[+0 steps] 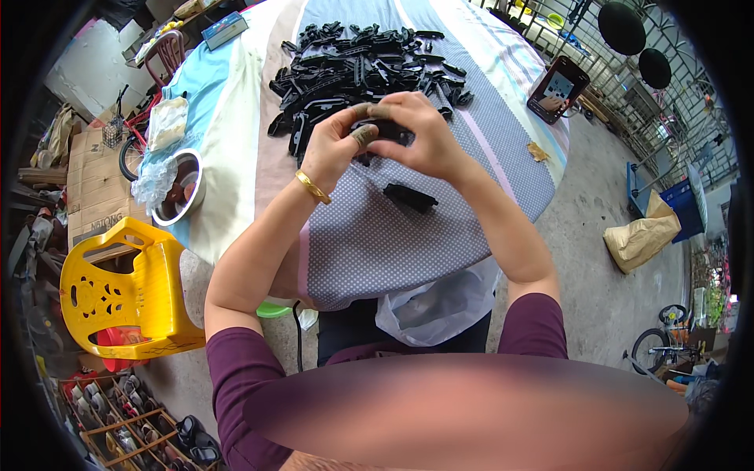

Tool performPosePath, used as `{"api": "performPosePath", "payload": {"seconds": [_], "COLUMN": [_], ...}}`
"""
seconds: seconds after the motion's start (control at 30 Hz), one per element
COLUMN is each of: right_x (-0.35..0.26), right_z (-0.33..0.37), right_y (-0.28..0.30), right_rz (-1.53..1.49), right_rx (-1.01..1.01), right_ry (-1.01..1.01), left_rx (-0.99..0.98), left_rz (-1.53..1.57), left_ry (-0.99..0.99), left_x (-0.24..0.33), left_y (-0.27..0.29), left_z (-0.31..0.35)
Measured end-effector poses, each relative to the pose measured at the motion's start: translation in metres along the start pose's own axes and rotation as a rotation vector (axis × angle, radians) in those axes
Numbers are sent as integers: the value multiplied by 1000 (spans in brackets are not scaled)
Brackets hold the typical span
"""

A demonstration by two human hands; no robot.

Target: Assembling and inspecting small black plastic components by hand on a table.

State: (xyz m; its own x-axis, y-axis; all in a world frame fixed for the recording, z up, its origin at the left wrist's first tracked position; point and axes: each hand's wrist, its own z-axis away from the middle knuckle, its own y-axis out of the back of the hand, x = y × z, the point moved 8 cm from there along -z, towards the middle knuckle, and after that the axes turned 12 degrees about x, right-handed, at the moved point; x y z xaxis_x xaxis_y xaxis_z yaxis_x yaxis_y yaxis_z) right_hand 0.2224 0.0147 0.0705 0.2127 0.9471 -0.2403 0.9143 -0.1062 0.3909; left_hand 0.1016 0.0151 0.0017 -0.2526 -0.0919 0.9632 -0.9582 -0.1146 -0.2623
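Note:
Both hands meet above the table, just in front of a heap of black plastic pieces. My left hand wears a gold bracelet and has its fingers closed. My right hand curls in from the other side, fingers bent. Between them is a dark elongated plastic piece, mostly covered by the fingers; its exact kind is hidden. Tape or finger covers wrap some fingertips. Nearer to me, a separate black plastic piece lies alone on the patterned tablecloth.
A white plastic bag lies open over my lap at the table's edge. To the left stand a metal basin and a yellow plastic chair. A phone is propped at the right edge; a brown paper sack sits beyond on the floor.

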Motion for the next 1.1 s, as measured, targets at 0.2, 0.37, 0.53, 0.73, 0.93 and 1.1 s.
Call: {"api": "performPosePath", "payload": {"seconds": [0.2, 0.37, 0.53, 0.73, 0.93, 1.1], "right_x": [41, 43, 39, 79, 43, 45], "right_z": [20, 19, 15, 28, 33, 29], "right_y": [-17, -11, -6, -9, -29, -27], "right_rz": [-394, -411, -457, -693, 82, 85], "right_rx": [-341, -284, -218, -229, -443, -457], "right_ry": [-622, -628, -625, -925, -153, -174], "left_rx": [68, 20, 15, -315, -100, 190], "left_rz": [-185, -353, -344, -475, -679, -1297], "left_ry": [-178, -316, -458, -283, -420, -799], "left_x": [9, 23, 40, -1, 18, 49], "left_y": [5, -3, -12, -38, -26, -8], "left_z": [-3, 3, 14, 31, 12, -33]}}
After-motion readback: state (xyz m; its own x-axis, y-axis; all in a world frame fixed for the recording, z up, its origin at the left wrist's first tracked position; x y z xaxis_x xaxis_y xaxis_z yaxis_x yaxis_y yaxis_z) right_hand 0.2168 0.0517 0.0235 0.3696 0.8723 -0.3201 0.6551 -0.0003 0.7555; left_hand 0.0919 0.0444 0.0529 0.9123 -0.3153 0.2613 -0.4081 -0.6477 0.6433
